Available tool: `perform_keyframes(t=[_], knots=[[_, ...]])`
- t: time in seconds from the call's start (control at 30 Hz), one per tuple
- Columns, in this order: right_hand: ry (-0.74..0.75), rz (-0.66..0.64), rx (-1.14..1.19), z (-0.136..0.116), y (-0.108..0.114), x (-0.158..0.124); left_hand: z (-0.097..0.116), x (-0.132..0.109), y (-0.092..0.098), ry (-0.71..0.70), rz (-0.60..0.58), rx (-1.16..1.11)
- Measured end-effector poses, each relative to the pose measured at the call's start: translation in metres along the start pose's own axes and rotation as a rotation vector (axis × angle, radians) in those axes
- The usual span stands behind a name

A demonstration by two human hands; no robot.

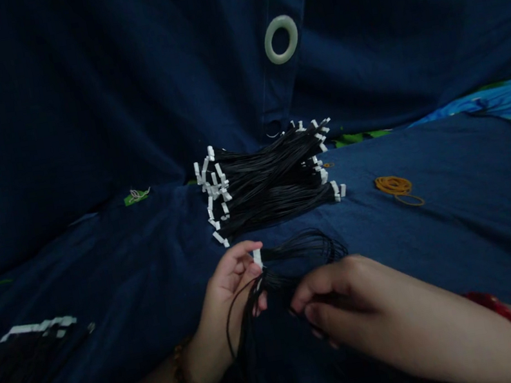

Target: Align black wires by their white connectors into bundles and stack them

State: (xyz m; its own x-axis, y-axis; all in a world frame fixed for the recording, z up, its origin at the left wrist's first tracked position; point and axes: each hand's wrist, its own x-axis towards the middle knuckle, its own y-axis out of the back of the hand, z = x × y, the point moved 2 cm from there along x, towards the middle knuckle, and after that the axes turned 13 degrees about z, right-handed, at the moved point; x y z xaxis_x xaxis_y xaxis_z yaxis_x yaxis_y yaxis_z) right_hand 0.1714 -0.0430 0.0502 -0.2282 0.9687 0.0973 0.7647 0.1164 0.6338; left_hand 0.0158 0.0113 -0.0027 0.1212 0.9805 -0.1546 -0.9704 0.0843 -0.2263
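A bundle of thin black cords (pixel 295 250) with white end pieces is gripped by my left hand (pixel 232 284), its thumb and fingers closed near a white end. The cords loop out to the right, and loose strands hang below the left hand. My right hand (pixel 342 301) is closed in a pinch beside the bundle, just right of and below the left hand. What lies between its fingertips is dark and hard to make out. Beyond both hands sits a stack of similar black cord bundles (pixel 268 183), white pieces at both ends.
Orange rubber bands (pixel 394 186) lie on the dark blue cloth (pixel 461 222) at the right. More black cords with white ends (pixel 38 328) rest at the left. A small green scrap (pixel 137 196) lies farther back. Blue fabric with a pale ring (pixel 281 39) hangs behind.
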Motion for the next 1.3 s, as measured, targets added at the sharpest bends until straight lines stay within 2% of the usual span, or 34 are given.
perform_keyframes(t=[0.1, 0.2, 0.27, 0.47, 0.6, 0.73, 0.97, 1.07, 1.2, 1.27, 1.3], knots=[[0.054, 0.034, 0.045, -0.001, -0.003, -0.002, -0.001, 0.001, 0.003, -0.027, -0.034, -0.020], [0.068, 0.149, -0.109, 0.000, -0.007, -0.002, -0.002, 0.001, 0.004, -0.063, -0.088, -0.049], [0.063, 0.178, -0.209, 0.000, -0.010, -0.002, -0.003, 0.001, 0.005, -0.077, -0.103, -0.047], [0.092, 0.085, -0.239, 0.000, -0.015, 0.003, -0.007, 0.002, 0.006, -0.086, -0.090, -0.041], [0.082, 0.109, -0.159, 0.001, -0.013, 0.003, -0.008, 0.003, 0.007, -0.074, -0.085, -0.038], [0.075, 0.126, -0.193, 0.004, -0.006, 0.004, -0.007, 0.003, 0.005, -0.087, -0.073, -0.038], [0.068, 0.155, -0.187, 0.005, 0.002, 0.008, 0.000, -0.001, -0.002, -0.030, -0.035, -0.006], [-0.019, 0.069, -0.026, 0.003, 0.010, 0.007, 0.000, -0.001, -0.001, -0.025, -0.021, -0.008], [-0.272, -0.217, 0.497, 0.007, 0.035, 0.004, 0.001, -0.001, 0.000, -0.007, 0.005, -0.013], [-0.285, -0.285, 0.702, 0.011, 0.051, 0.004, 0.001, -0.001, 0.000, 0.002, 0.009, -0.015], [-0.262, -0.276, 0.754, 0.015, 0.058, 0.005, 0.002, -0.001, 0.001, 0.008, 0.007, -0.018]])
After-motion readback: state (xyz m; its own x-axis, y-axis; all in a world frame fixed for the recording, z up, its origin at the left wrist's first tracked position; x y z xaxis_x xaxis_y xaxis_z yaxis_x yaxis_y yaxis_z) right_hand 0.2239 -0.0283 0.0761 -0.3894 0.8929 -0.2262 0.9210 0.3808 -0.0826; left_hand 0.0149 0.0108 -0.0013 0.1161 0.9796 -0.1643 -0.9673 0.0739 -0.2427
